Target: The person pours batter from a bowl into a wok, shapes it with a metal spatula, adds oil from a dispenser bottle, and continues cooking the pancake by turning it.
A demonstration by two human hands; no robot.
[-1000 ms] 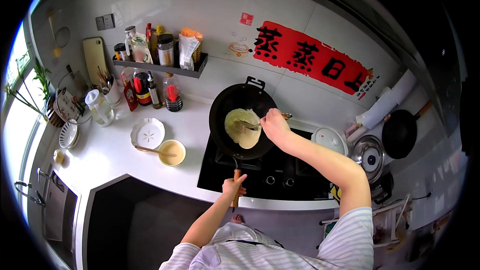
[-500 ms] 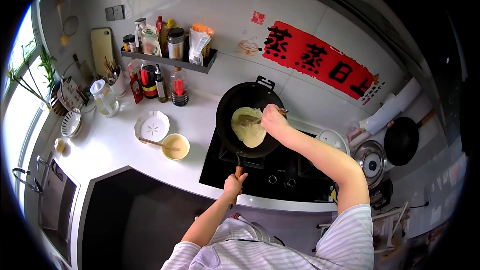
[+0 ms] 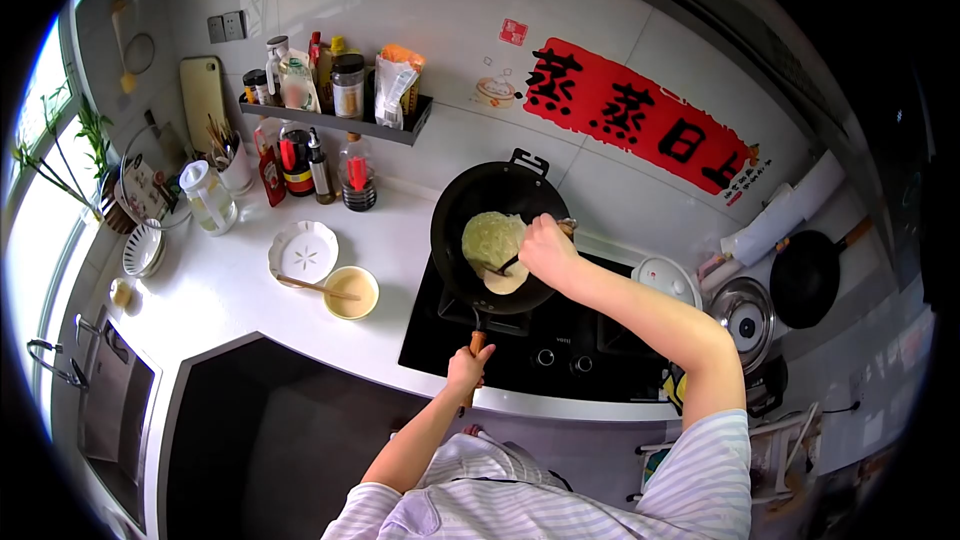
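A black wok [image 3: 455,205] sits on the stove, with a pale, thin, pancake-like layer [image 3: 492,237] in it. My left hand [image 3: 466,368] is closed round the wok's wooden handle [image 3: 477,342], near the counter's front edge. Over the right side of the wok, my right hand [image 3: 549,252] grips a spatula, whose dark head [image 3: 507,267] touches the lower part of the pale layer. My fingers hide much of the spatula's handle. Left of the stove, a bowl of pale batter [image 3: 351,293] has a wooden utensil [image 3: 313,286] resting across its rim.
A white scalloped plate [image 3: 303,252] lies behind the bowl. Bottles [image 3: 357,178] and a glass pitcher [image 3: 208,202] stand farther back, beneath a loaded shelf [image 3: 340,122]. Right of the wok are a white lid [image 3: 664,281], a metal lid [image 3: 742,325] and a black pan [image 3: 803,280].
The spatula head has moved from the upper middle of the pale layer to its lower part. The camera view has shifted slightly. My left hand still holds the handle.
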